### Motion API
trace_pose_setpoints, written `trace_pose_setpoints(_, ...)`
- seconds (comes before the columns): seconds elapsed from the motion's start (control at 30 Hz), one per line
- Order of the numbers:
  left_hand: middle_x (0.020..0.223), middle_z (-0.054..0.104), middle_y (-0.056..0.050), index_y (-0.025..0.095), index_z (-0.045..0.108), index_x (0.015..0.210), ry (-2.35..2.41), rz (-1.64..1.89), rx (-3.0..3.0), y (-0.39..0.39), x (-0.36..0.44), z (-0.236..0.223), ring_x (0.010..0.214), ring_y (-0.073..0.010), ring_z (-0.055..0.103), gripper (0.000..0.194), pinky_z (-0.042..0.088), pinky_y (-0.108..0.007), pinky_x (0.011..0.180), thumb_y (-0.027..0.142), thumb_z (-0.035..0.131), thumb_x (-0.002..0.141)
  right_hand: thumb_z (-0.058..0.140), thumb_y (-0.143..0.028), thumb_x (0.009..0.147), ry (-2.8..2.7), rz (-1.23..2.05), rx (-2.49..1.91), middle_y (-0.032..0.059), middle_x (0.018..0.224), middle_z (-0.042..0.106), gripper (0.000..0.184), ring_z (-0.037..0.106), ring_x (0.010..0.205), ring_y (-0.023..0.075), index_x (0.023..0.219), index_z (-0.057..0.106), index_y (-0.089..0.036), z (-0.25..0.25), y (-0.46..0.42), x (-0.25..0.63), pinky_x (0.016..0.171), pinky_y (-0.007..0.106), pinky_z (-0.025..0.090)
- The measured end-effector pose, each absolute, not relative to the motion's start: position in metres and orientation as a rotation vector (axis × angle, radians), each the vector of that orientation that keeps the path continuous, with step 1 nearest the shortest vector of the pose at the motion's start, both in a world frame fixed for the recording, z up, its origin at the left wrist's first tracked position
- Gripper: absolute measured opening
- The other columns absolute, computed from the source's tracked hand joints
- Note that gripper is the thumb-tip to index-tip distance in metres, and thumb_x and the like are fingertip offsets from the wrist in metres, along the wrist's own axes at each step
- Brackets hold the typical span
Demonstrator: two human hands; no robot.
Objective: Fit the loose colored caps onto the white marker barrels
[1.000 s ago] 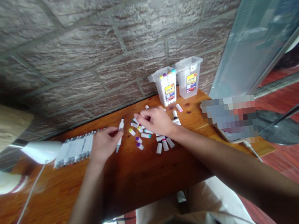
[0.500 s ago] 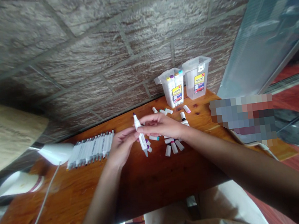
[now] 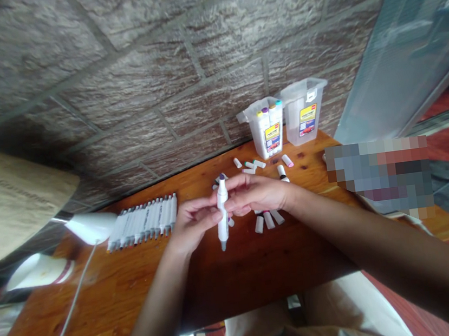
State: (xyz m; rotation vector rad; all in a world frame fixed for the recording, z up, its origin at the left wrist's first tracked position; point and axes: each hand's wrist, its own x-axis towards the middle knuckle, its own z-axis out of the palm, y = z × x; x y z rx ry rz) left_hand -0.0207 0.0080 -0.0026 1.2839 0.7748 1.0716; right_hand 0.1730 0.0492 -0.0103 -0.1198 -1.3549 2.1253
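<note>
A white marker (image 3: 222, 217) with a dark purple tip at the top and a grey lower end stands nearly upright between my two hands. My left hand (image 3: 198, 219) pinches it from the left side. From the right, the fingers of my right hand (image 3: 254, 191) are closed on the same marker. Loose white marker caps (image 3: 268, 220) lie on the table behind and beside my right hand, which covers some of them. A row of uncapped white markers (image 3: 143, 221) lies side by side to the left.
On the wooden table (image 3: 139, 276), a clear bin of capped markers (image 3: 268, 130) stands beside a second clear bin (image 3: 306, 114) at the stone wall (image 3: 124, 82). At left are a white lamp head (image 3: 90, 228), a paper cup (image 3: 40, 270), a cable (image 3: 73, 298) and a brown paper bag (image 3: 15, 199).
The marker has turned more upright between my fingers, still held by both hands. The view has shifted a little, so things on the table appear further right.
</note>
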Motion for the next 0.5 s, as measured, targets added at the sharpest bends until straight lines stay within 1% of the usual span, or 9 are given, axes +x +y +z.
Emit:
trace_pose_setpoints(0.13,0.071,0.079,-0.004,0.02,0.081,0.084,0.793,1.085,1.27,0.0068,-0.0184,-0.0007,0.059,-0.0218,0.074,0.032,0.065,-0.038,0.066,0.034,0.096,0.059,0.086,-0.029,0.072,-1.355,2.13,-0.136,-0.0011,0.066,0.064,0.037,0.044,0.053,0.0052,0.104,0.076,-0.013,-0.0086,0.0482,0.1745,0.047,0.018,0.027)
trace_pose_setpoints(0.2,0.07,0.078,-0.005,0.019,0.081,0.081,0.807,1.078,1.271,0.0072,-0.0176,-0.0009,0.058,-0.0214,0.074,0.033,0.064,-0.037,0.065,0.035,0.096,0.057,0.086,-0.027,0.072,-1.353,2.148,-0.127,-0.0017,0.067,0.064,0.034,0.042,0.051,0.0043,0.101,0.075,-0.013,-0.0084,0.0481,0.1749,0.046,0.018,0.027)
trace_pose_setpoints(0.33,0.075,0.079,-0.005,0.019,0.081,0.081,0.849,1.067,1.293,0.0089,-0.0172,-0.0028,0.065,-0.0222,0.076,0.035,0.064,-0.037,0.07,0.038,0.096,0.057,0.085,-0.022,0.072,-1.338,2.175,-0.139,-0.0021,0.068,0.063,0.028,0.041,0.051,0.0034,0.095,0.072,-0.013,-0.0094,0.0485,0.1753,0.046,0.017,0.026)
trace_pose_setpoints(0.4,0.078,0.08,-0.005,0.019,0.082,0.082,0.86,1.088,1.305,0.0097,-0.0172,-0.0032,0.067,-0.0211,0.076,0.036,0.063,-0.036,0.072,0.039,0.096,0.055,0.085,-0.023,0.072,-1.329,2.175,-0.146,-0.0025,0.067,0.062,0.028,0.041,0.051,0.0036,0.095,0.071,-0.013,-0.0099,0.0484,0.1753,0.046,0.017,0.026)
trace_pose_setpoints(0.5,0.08,0.081,-0.005,0.019,0.082,0.081,0.87,1.112,1.306,0.0104,-0.0168,-0.0034,0.066,-0.0186,0.074,0.036,0.063,-0.033,0.072,0.038,0.097,0.054,0.086,-0.024,0.071,-1.321,2.163,-0.15,-0.0036,0.064,0.061,0.028,0.04,0.049,0.0033,0.092,0.071,-0.013,-0.01,0.0478,0.175,0.046,0.018,0.025)
